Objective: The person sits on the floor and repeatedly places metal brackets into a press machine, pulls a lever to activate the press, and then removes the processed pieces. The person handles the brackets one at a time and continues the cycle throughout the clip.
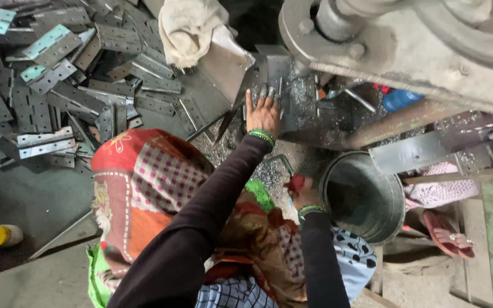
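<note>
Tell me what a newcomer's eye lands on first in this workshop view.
First the heap of grey metal hinges filling the upper left floor. Then the left hand, stretched flat against the metal block under the big grey press machine at top right. Below it, the right hand rests beside a metal bucket, with bright patterned cloth over the lap in the centre.

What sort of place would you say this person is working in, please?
Most likely a small metalworking shop. A heap of flat metal hinge plates lies on the floor, a heavy cast machine stands above, and metal shavings are scattered below the left hand beside a metal bucket.
</note>
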The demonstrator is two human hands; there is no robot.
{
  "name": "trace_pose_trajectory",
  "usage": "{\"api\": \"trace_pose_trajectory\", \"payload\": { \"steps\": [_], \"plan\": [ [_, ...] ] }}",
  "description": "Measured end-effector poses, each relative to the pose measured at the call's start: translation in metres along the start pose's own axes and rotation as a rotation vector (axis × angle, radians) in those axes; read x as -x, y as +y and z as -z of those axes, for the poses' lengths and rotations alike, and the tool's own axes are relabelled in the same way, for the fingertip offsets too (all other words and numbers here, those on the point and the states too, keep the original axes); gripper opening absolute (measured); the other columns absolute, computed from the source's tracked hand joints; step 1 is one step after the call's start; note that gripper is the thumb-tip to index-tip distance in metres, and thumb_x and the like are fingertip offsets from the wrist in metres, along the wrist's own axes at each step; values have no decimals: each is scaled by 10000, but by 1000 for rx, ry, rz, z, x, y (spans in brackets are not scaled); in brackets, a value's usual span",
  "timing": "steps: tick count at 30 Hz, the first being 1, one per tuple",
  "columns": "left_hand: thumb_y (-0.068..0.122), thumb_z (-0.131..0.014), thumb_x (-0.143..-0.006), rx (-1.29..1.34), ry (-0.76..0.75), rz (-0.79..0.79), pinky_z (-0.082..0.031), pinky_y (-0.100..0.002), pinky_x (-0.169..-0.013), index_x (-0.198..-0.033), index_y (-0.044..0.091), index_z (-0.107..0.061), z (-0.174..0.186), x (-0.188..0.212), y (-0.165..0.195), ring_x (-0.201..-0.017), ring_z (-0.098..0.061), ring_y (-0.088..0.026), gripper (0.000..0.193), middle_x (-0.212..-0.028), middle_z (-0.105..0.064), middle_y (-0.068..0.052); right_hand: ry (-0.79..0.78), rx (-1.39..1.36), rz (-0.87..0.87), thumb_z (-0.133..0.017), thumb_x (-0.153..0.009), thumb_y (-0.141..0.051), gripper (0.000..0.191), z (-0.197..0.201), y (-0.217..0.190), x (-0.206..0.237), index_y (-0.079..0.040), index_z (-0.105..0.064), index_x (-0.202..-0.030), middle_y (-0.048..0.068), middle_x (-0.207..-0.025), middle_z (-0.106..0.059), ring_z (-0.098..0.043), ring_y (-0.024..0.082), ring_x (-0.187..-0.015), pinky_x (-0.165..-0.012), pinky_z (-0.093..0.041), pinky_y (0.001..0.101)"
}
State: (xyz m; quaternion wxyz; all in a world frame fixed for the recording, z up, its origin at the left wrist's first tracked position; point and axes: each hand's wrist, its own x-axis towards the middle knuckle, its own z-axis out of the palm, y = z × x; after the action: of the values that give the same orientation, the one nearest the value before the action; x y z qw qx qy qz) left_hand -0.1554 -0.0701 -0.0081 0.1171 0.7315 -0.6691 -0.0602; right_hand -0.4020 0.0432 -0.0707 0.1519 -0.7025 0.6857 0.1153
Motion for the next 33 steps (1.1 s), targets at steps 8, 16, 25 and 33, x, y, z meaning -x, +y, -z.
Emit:
{"api": "trace_pose_trajectory", "payload": {
  "steps": [8, 16, 25, 33],
  "plan": [
    [218, -354, -995, -39, 118, 39, 58, -634, -1222, -1534, 118, -406, -26, -32, 1, -1533, -288, -216, 550, -1634, -349, -55, 263, 136, -71, -640, -878, -553, 614, 51, -24, 28, -153, -489, -1319, 187, -1087, -713, -699, 378, -1012, -812, -536, 568],
    [175, -404, -970, 52, 199, 3, 37, -637, -1222, -1521, 91, -471, -25, -18, 0, -1520, -309, -261, 561, -1602, -425, -91, 151, 71, -106, -635, -898, -578, 641, 57, -31, 34, -171, -456, -1360, 194, -1202, -669, -664, 385, -1107, -865, -513, 574],
    [181, -421, -968, 8, 202, 32, 29, -644, -1215, -1496, 94, -487, -22, -23, 2, -1509, -330, -254, 540, -1568, -464, -86, 134, 199, -103, -645, -934, -569, 580, 102, -46, 14, -141, -497, -1297, 151, -1058, -734, -721, 352, -1003, -872, -549, 516],
    [199, -410, -1022, 100, 206, 43, -19, -627, -1240, -1503, 121, -478, -22, -32, -3, -1525, -338, -248, 492, -1595, -439, -74, 220, 3, -42, -726, -832, -530, 824, -17, -8, 21, -231, -308, -1476, 239, -1155, -643, -662, 443, -994, -786, -527, 577]
  ]
}}
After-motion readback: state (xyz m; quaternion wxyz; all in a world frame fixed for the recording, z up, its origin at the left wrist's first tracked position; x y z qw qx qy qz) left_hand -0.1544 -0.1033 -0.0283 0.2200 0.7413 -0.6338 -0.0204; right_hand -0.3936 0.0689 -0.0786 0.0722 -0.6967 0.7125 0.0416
